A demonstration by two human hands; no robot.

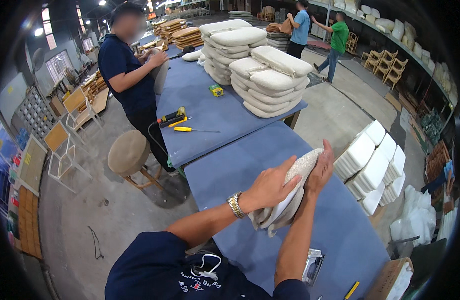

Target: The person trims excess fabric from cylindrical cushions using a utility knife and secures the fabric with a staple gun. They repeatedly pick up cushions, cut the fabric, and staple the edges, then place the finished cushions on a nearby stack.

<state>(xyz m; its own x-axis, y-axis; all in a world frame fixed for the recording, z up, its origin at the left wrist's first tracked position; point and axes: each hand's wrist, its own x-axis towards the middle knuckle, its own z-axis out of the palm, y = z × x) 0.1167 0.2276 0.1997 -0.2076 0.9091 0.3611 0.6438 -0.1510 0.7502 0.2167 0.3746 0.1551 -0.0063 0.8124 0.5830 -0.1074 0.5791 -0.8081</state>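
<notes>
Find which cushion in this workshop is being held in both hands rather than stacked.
The beige cushion held on edge between the left hand and right hand over the blue table; the others lie flat in stacks.

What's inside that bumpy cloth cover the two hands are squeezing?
A white foam pad pokes out of the beige cover's open lower end. The left hand and right hand press its sides. How far the pad reaches up inside is hidden by the fabric.

Cushion (295, 192) foam mostly hidden by cover and left hand (270, 187). Yellow tool (351, 290) at table's near edge cut off. Co-worker's face blurred.
</notes>
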